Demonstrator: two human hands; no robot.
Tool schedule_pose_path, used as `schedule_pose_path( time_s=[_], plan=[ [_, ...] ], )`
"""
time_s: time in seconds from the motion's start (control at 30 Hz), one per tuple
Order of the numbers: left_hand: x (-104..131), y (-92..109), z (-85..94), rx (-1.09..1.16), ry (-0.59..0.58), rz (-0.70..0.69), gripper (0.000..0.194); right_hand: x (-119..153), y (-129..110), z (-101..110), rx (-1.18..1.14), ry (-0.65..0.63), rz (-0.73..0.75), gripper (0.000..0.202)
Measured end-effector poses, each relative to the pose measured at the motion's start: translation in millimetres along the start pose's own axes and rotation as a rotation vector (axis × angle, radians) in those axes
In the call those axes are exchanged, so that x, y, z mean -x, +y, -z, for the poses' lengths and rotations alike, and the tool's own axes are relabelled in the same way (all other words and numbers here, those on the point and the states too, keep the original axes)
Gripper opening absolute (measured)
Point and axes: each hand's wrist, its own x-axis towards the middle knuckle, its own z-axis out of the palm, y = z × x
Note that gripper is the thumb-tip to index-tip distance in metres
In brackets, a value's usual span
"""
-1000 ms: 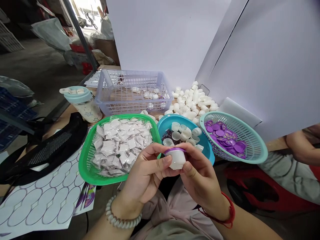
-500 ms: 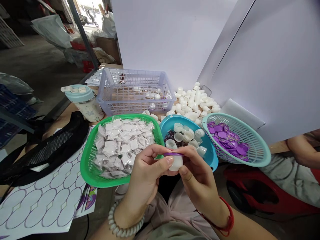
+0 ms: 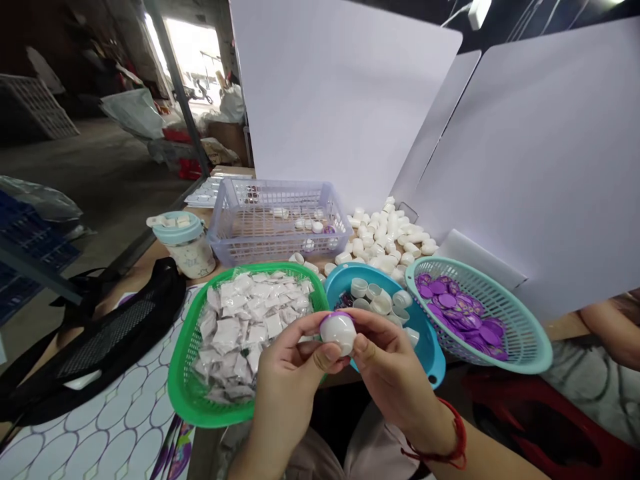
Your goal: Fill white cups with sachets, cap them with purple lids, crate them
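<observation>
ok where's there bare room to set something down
The front-left of the lilac crate's base looks bare, up to a few small white pieces at its right. A little tabletop shows at the left edge, between the lidded cup and black bag. Crowded: green basket, blue basin, and the tabletop behind it, heaped with white pieces.

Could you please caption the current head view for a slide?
Left hand and right hand hold a purple-topped white cup near a green basket of wrapped packets.
</observation>
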Motion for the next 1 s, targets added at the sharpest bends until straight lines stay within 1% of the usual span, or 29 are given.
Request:
schedule_pose_path(
  time_s=[0.07,0.13,0.2,0.23,0.27,0.3,0.33,0.4,0.47,0.5,0.53,0.6,0.63,0.7,0.73,0.8,0.9,0.93,0.97,1.0],
  plan=[
    [-1,6,8.8,-0.178,-0.007,-0.049,0.058,-9,-4,4,0.061,-0.061,-0.004,0.029],
    [-7,14,24.7,-0.437,0.007,-0.140,0.064,-28,-12,14,0.234,-0.104,0.083,0.027],
    [-16,25,46.7,-0.783,0.037,-0.222,0.074,-62,-21,27,0.483,-0.077,0.267,0.029],
    [-22,30,58.9,-0.977,0.052,-0.237,0.077,-84,-26,35,0.617,-0.031,0.360,0.031],
    [-28,34,70.9,-1.169,0.038,-0.214,0.077,-109,-31,43,0.732,0.025,0.438,0.035],
    [-34,37,82.2,-1.343,0.011,-0.158,0.075,-135,-35,50,0.837,0.074,0.468,0.039],
    [-39,39,92.1,-1.488,-0.029,-0.094,0.072,-161,-38,57,0.935,0.130,0.445,0.042],
    [-47,38,106.6,-1.692,-0.100,-0.003,0.065,-205,-40,69,1.017,0.163,0.394,0.050],
    [-50,34,113.7,-1.815,-0.140,0.007,0.062,-232,-38,80,1.083,0.179,0.344,0.057],
    [-50,32,115.0,-1.859,-0.146,0.000,0.062,-237,-36,85,1.116,0.183,0.322,0.059],
    [-50,31,115.4,-1.893,-0.151,-0.005,0.063,-238,-34,89,1.149,0.183,0.301,0.061],
    [-50,32,115.2,-1.921,-0.164,0.008,0.063,-224,-29,97,1.208,0.165,0.264,0.061],
    [-50,34,115.3,-1.918,-0.168,0.022,0.060,-211,-27,100,1.237,0.141,0.245,0.059],
    [-53,41,116.5,-1.885,-0.152,0.041,0.050,-180,-25,104,1.295,0.046,0.195,0.049],
    [-55,45,117.7,-1.855,-0.130,0.042,0.044,-164,-25,105,1.314,-0.020,0.163,0.041],
    [-59,53,120.1,-1.775,-0.051,0.043,0.034,-132,-24,106,1.372,-0.226,0.105,0.028],
    [-62,63,122.6,-1.633,0.093,0.050,0.030,-98,-20,104,1.593,-0.569,0.066,0.026],
    [-62,65,123.2,-1.596,0.131,0.054,0.030,-91,-18,103,1.675,-0.646,0.059,0.024],
    [-62,67,123.8,-1.569,0.159,0.057,0.031,-86,-16,102,1.730,-0.687,0.047,0.021],
    [-62,68,124.7,-1.548,0.185,0.060,0.033,-83,-14,102,1.749,-0.694,0.031,0.015]
  ],
)
